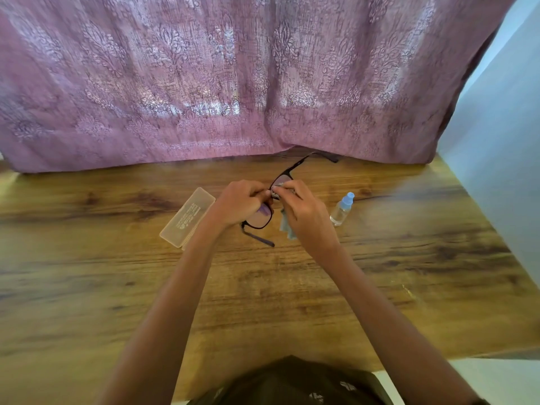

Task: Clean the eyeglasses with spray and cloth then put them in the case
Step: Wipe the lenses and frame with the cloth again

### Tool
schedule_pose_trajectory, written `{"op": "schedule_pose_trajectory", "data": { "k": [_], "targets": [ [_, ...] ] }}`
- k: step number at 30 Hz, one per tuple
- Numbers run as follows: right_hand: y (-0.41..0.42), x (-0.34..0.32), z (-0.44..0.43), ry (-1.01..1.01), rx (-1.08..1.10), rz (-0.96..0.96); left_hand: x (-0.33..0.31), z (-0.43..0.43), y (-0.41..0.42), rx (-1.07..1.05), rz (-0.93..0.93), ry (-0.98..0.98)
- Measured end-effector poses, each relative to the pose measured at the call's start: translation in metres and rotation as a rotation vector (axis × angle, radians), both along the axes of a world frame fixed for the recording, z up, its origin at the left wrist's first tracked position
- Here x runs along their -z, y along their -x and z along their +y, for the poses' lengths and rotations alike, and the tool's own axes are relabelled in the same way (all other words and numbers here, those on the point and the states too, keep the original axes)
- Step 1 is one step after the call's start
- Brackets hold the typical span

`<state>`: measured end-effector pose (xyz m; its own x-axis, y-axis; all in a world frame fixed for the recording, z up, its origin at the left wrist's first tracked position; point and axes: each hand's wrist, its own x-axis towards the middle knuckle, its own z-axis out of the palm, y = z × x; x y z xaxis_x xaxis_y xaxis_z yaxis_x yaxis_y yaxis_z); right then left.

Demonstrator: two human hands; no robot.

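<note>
Forearms (pixel 178 293) span the table (pixel 87 273); left hand (pixel 239 204) fingers clamp eyeglasses (pixel 261 220), right hand (pixel 304 211) fingers pinch cloth (pixel 287 229), between case (pixel 188 217) and bottle (pixel 341 210).

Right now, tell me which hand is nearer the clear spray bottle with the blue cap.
Right. The right hand is beside the spray bottle, not touching; the left hand is farther, past the black eyeglasses, by the translucent case.

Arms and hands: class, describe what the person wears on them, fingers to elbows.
Both forearms are bare, no sleeves in view. The left hand and right hand wear no gloves and no visible rings. A dark edge, perhaps a sleeve, meets the right arm at the frame's bottom.
</note>
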<state>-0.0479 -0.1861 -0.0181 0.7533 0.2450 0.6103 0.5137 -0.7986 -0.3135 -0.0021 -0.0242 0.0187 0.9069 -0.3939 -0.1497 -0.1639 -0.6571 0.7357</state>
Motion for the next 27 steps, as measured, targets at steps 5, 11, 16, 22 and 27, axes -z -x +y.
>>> {"op": "schedule_pose_trajectory", "data": {
  "k": [5,11,16,22,27],
  "targets": [
    [-0.008,0.0,-0.003,-0.016,0.12,-0.003,-0.005,-0.002,0.0,0.037,-0.042,-0.052],
    [-0.005,-0.004,0.001,-0.032,0.063,0.019,-0.005,-0.003,0.0,0.026,-0.042,-0.047],
    [-0.002,-0.006,0.002,0.01,0.026,0.024,-0.001,-0.001,0.0,0.011,-0.059,-0.066],
    [-0.013,-0.008,-0.005,-0.038,0.133,0.029,-0.002,-0.005,-0.004,0.007,-0.111,-0.13],
    [-0.012,-0.009,0.0,-0.077,0.064,0.031,0.0,-0.006,-0.007,-0.011,-0.135,-0.124]
  ]
}}
